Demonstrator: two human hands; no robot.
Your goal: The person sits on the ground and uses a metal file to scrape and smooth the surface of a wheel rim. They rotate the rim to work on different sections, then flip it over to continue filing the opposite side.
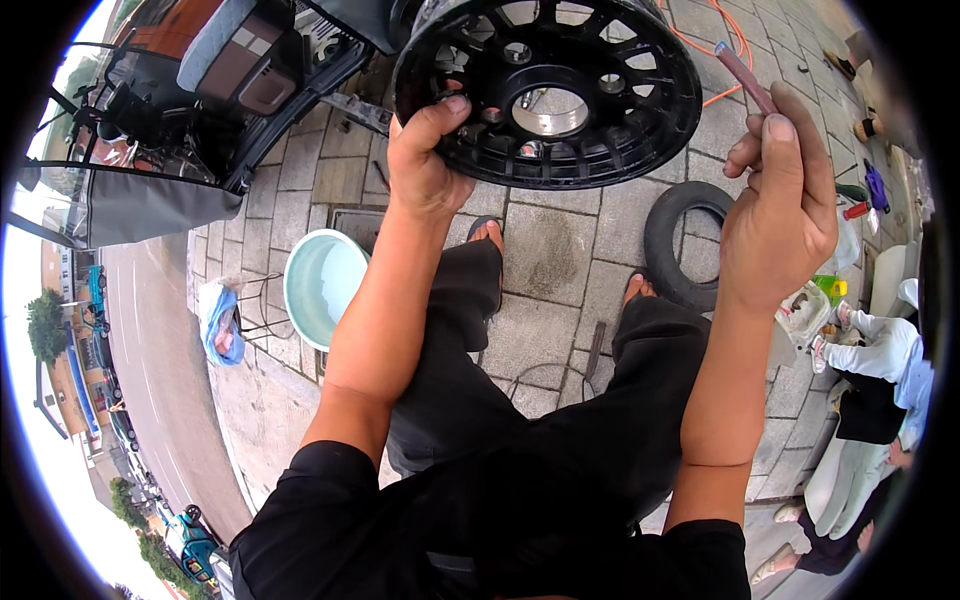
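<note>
A black spoked wheel rim [560,75] is held up at the top of the view, its face tilted toward me. My left hand [425,155] grips its lower left edge, thumb over the front; the other fingers are mostly hidden behind it. Right of the rim, apart from it, my right hand [780,215] pinches a short reddish-brown stick [745,75] between thumb and fingers. The stick's pale bluish end points up and left. Through the rim's round centre hole, something shiny shows.
A black tyre [665,240] lies on the paving by my foot. Left of my legs stands a pale green basin [300,290], with a blue bag [222,325] beyond. A vehicle [240,75] fills the upper left. An orange hose [745,45] curves behind the rim. People sit at right.
</note>
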